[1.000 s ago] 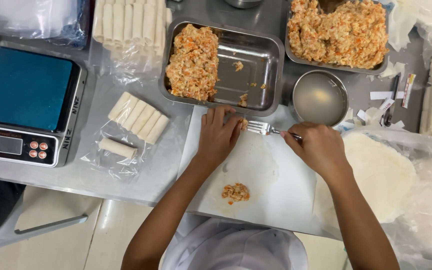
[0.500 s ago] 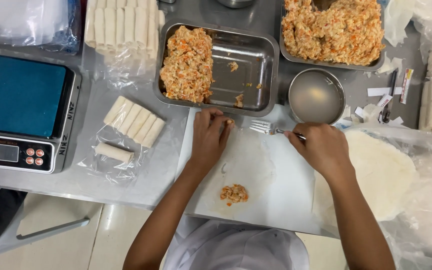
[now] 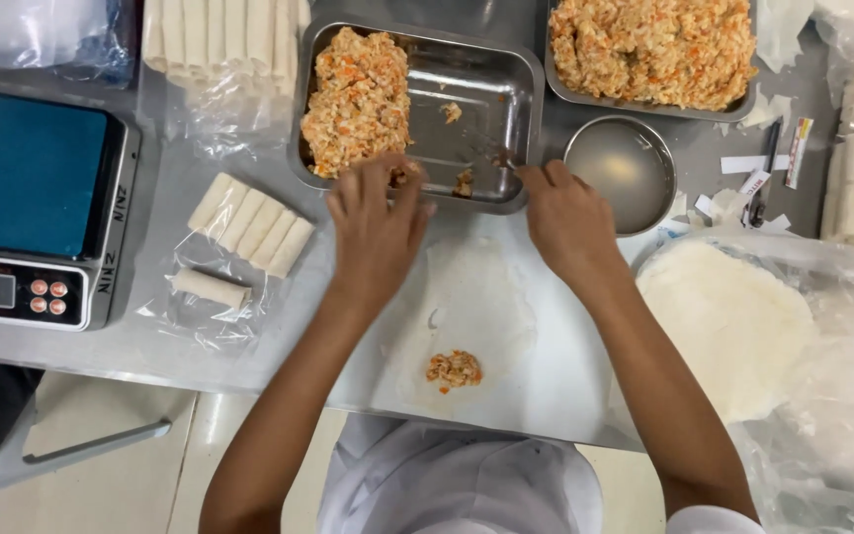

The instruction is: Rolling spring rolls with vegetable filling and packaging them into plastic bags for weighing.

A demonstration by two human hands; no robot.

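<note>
Filling (image 3: pixel 358 99) scooping underway: our left hand (image 3: pixel 378 222) pinches some at the tray (image 3: pixel 521 109); right hand (image 3: pixel 570 213) grips a fork (image 3: pixel 491 150); wrapper (image 3: pixel 476 307) needs more.

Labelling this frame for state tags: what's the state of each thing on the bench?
Near steel tray: part full, filling heaped at its left, right side bare.
Far tray: heaped full.
Steel bowl: holds cloudy liquid.
Wrapper: flat, unrolled, small filling lump on it.
Wrapper stack: uncovered on plastic.
Finished rolls: rolled, side by side.
Left hand: fingers at tray edge.
Right hand: holds fork in tray.
</note>
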